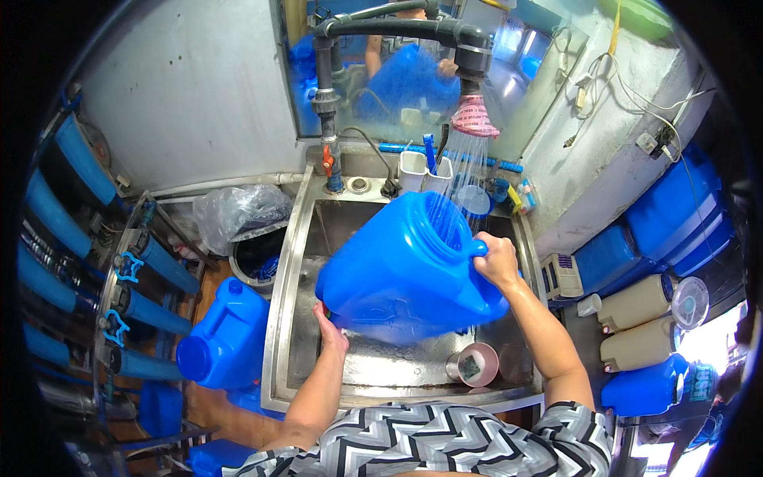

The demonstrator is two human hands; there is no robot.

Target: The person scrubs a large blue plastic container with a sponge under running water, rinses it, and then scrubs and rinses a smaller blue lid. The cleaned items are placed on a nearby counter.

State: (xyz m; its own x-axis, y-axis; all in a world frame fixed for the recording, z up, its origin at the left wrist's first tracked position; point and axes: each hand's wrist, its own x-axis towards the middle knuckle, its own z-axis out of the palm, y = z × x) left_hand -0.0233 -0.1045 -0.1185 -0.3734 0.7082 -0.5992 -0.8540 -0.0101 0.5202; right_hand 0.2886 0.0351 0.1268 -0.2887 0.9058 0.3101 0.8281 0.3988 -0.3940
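A large blue plastic water container (387, 268) is held tilted above the stainless steel sink (277, 286), its wide uncapped mouth facing the water. My right hand (499, 259) grips the small handle beside the mouth. Under the lower left end of the container, my left hand (329, 328) supports it; part of that hand is hidden. Water streams down from a pipe outlet wrapped in pink patterned cloth (474, 116), and some falls into the mouth. In the basin below, a pink cup (480, 364) lies tipped with a sponge in it.
Grey pipework (393, 28) with an orange-handled valve (327, 161) rises behind the sink. White holders (412, 170) with brushes stand at its back ledge. Another blue container (229, 340) is left of the sink. Blue filter housings (155, 307) line the left; several containers (635, 304) are at right.
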